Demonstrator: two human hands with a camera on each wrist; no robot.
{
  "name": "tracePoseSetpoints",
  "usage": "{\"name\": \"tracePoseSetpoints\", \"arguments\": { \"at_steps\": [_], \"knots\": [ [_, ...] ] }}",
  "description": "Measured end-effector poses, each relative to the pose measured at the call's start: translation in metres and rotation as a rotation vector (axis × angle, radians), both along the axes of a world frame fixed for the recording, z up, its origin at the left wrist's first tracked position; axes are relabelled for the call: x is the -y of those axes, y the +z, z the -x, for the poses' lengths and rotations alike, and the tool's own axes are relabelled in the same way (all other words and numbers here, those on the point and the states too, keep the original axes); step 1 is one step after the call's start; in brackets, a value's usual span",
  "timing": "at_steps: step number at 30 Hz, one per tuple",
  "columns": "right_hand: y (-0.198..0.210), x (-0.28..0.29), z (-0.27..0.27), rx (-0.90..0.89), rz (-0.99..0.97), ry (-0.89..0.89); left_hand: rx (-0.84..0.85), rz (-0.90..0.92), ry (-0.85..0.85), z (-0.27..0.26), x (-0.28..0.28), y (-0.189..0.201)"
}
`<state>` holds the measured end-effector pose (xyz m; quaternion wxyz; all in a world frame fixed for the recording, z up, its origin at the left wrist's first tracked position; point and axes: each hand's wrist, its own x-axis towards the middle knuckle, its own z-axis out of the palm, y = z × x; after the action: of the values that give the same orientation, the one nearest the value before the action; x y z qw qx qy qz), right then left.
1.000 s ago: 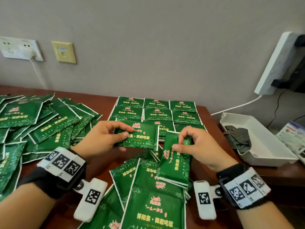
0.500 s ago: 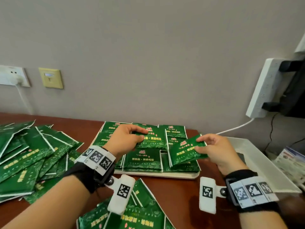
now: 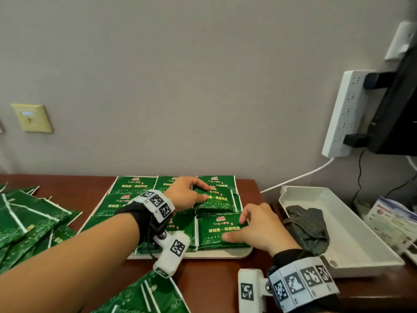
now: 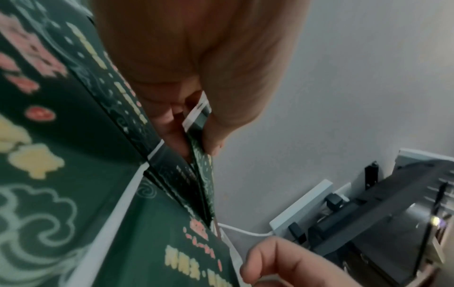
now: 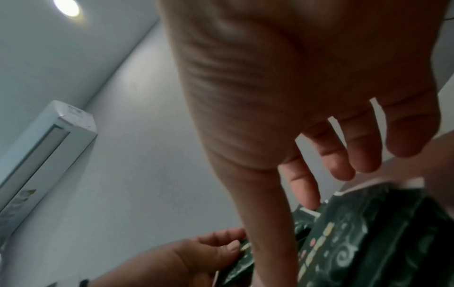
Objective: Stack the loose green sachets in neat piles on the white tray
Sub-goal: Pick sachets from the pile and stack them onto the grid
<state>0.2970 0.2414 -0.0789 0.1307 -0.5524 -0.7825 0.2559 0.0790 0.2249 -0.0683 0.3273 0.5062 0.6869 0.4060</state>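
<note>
I see the left hand [image 3: 185,195] pinching a green sachet [image 3: 214,198] by its left edge, over the middle-right pile on the white tray [image 3: 216,254]. Right hand [image 3: 259,229] rests with fingers spread and straight on the near-right pile [image 3: 218,231]. Loose sachets [image 3: 29,222] lie left of the tray on the brown table [image 3: 212,283]

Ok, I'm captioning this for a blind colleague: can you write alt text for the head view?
A left hand pinches a green sachet onto a pile on a white tray of stacked sachets, while the right hand rests open fingers on the near-right pile. Loose sachets lie on the wooden table to the left.
</note>
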Motion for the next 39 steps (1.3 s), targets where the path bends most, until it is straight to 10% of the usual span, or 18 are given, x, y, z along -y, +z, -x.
{"name": "tracePoseSetpoints", "arguments": {
  "at_steps": [12,32,39],
  "knots": [
    [0.005,0.004,0.000,0.108,0.011,0.102,-0.844,0.189,-0.056,-0.019,-0.008,0.002],
    [0.014,0.008,0.004,0.189,-0.062,0.143,-0.888,0.128,-0.260,-0.014,0.027,0.017],
    [0.051,0.062,0.039,0.136,-0.013,0.510,-0.831,0.228,-0.395,-0.002,0.112,0.040]
  ]
}}
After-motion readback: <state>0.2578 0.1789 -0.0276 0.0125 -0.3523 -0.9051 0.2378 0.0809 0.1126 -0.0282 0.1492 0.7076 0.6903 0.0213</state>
